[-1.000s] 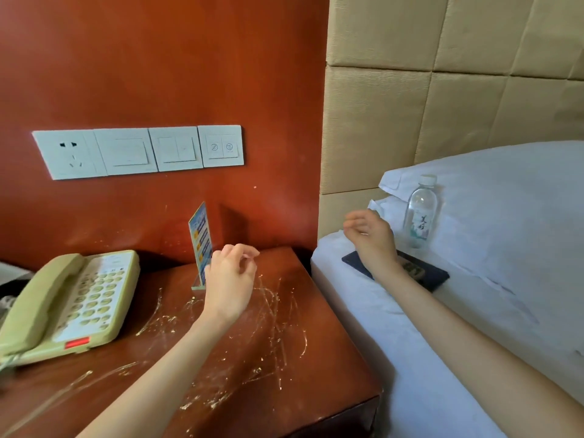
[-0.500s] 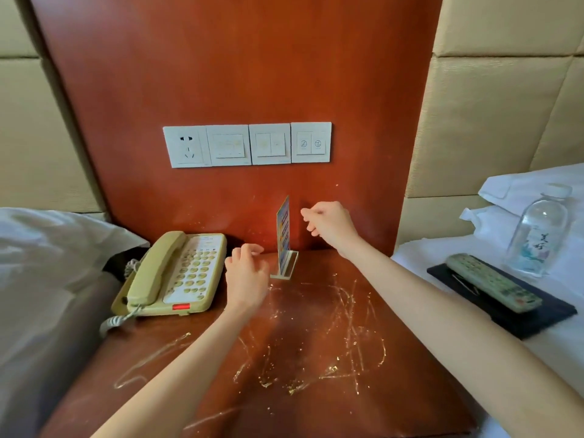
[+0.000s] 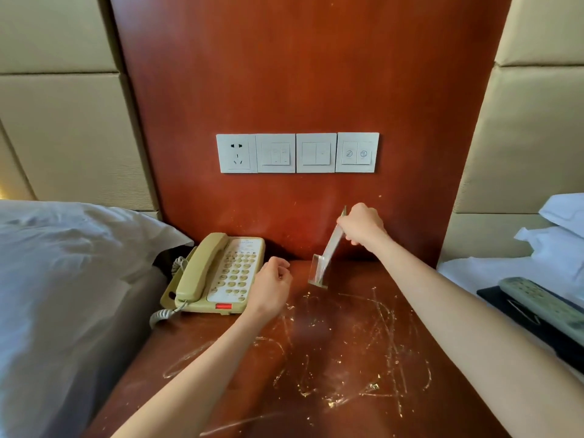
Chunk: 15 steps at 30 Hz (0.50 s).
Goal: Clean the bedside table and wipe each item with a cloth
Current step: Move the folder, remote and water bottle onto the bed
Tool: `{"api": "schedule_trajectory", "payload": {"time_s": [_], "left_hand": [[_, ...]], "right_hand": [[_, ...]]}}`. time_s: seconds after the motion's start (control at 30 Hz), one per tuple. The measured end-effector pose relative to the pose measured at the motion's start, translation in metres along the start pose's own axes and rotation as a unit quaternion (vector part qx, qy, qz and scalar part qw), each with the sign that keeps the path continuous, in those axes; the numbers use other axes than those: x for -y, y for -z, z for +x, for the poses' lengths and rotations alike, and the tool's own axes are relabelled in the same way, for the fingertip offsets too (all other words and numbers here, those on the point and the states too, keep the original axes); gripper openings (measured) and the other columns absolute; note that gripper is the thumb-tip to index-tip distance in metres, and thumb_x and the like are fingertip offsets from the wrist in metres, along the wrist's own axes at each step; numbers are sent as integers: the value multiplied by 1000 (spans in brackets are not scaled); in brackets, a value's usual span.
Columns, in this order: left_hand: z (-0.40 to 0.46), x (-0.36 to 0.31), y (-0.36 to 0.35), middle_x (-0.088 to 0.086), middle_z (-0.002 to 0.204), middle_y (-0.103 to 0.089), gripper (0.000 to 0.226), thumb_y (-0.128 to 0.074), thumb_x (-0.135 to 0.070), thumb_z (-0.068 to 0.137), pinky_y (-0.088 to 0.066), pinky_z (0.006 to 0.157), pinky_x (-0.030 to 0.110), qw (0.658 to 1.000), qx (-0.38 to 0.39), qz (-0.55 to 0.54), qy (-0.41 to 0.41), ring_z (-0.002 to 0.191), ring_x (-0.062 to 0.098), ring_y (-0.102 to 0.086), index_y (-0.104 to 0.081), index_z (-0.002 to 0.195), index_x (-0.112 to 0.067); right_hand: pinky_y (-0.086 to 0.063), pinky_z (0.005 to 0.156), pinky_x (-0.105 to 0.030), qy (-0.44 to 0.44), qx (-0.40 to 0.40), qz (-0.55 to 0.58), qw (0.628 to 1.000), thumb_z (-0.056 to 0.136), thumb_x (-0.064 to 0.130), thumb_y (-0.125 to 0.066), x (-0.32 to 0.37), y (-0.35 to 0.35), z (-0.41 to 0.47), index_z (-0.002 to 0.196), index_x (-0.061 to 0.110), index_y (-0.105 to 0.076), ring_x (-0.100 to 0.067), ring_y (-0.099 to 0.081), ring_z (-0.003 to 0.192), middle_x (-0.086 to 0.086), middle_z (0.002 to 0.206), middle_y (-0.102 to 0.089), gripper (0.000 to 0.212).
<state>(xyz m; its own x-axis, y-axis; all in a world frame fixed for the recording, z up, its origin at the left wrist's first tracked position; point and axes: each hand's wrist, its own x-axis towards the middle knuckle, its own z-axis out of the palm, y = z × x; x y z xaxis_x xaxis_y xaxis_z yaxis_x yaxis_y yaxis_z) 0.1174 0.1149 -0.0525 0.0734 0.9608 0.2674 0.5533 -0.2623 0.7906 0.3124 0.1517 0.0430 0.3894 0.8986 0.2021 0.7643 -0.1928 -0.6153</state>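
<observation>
The right hand [image 3: 361,224] pinches the upper edge of a clear acrylic sign stand [image 3: 325,257], a thin rigid sheet rising from a slotted base. The stand is tilted, its top leaning right, and its base sits at the back of the table [image 3: 347,358] or just above it; which, I cannot tell. The left hand [image 3: 270,289] hovers over the table with fingers loosely curled, holding nothing, just beside the telephone [image 3: 218,275].

The table is glossy reddish-brown wood, its top marked by pale looping scratches and gritty yellowish flecks. The telephone is boxy beige plastic with round keys, a red strip at its front edge and a coiled cord.

On the matching wood panel behind, four square white plastic switch plates [image 3: 297,153] form a row. A soft white pillow [image 3: 63,263] lies at left. At right, a long grey-green remote [image 3: 543,306] rests on a flat black tray [image 3: 493,295] on the bed.
</observation>
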Motion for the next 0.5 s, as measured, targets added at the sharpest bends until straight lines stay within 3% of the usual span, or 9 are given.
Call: {"api": "schedule_trajectory", "payload": {"time_s": [0.1,0.23,0.37,0.5], "left_hand": [[-1,-12,-4,6,114,-64,32,-42,-26,100,-45,67,26,999,45,8,25,83,14,-59,-51,128,-13],[2,-40,-17,12,118,-63,47,-33,-40,101,-53,76,33,988,106,26,106,96,24,-65,-49,133,-9],[-5,-70,-34,11,106,-69,47,-31,-40,104,-54,56,22,963,188,-133,139,71,16,-69,-58,122,-6],[-18,-102,-59,6,94,-69,34,-36,-38,104,-55,63,21,942,230,-223,100,74,13,-69,-58,115,-15]], "right_hand": [[-38,37,-20,-31,2,61,998,88,19,-49,-19,15,-5,85,4,-59,-14,-51,40,-7,66,-65,18],[-33,35,-19,-94,21,186,978,90,15,-56,-49,44,-22,94,3,-64,-13,-46,39,-8,58,-61,16],[-31,34,-20,-123,33,313,941,94,16,-56,-89,81,-54,102,-3,-62,-13,-43,41,-10,59,-55,21],[-29,39,-18,-116,3,396,911,98,16,-52,-132,115,-88,101,-3,-61,-14,-39,46,-10,60,-50,22]]}}
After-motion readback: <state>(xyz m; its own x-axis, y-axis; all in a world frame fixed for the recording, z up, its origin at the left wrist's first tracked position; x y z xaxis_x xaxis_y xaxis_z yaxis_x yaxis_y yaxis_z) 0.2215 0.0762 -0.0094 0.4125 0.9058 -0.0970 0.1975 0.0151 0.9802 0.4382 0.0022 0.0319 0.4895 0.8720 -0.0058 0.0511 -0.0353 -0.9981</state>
